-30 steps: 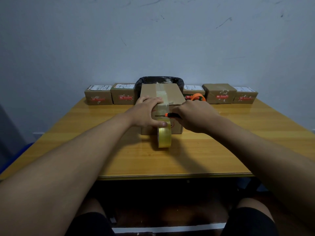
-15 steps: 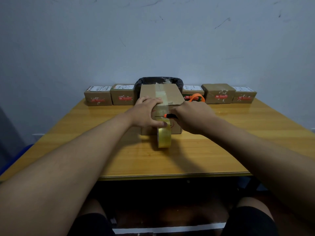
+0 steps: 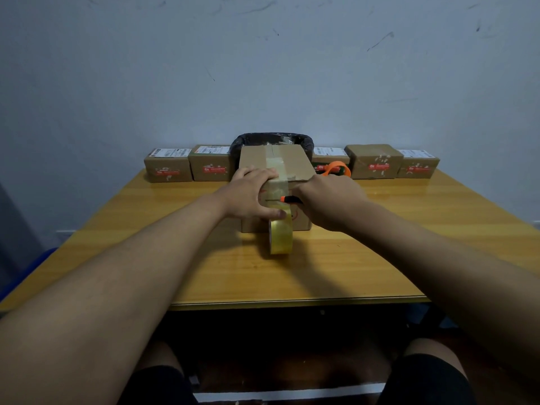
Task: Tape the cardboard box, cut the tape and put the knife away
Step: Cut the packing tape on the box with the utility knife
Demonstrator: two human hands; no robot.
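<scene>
A cardboard box (image 3: 274, 165) sat mid-worktop (image 3: 380, 258). The left hand (image 3: 251, 194) pressed flat on its near top edge, thumb touching the tape roll (image 3: 280, 236) hanging down the front. The right hand (image 3: 327, 197) gripped an orange knife (image 3: 287, 199), its blade lying across the taut strip. The box looked light and stiff, likely to slide unless braced.

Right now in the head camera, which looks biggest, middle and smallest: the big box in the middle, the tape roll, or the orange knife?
1. Cardboard box, biggest.
2. Tape roll, though being nearer the camera makes it look larger.
3. Knife, smallest, but the right hand hides most of it.
</scene>
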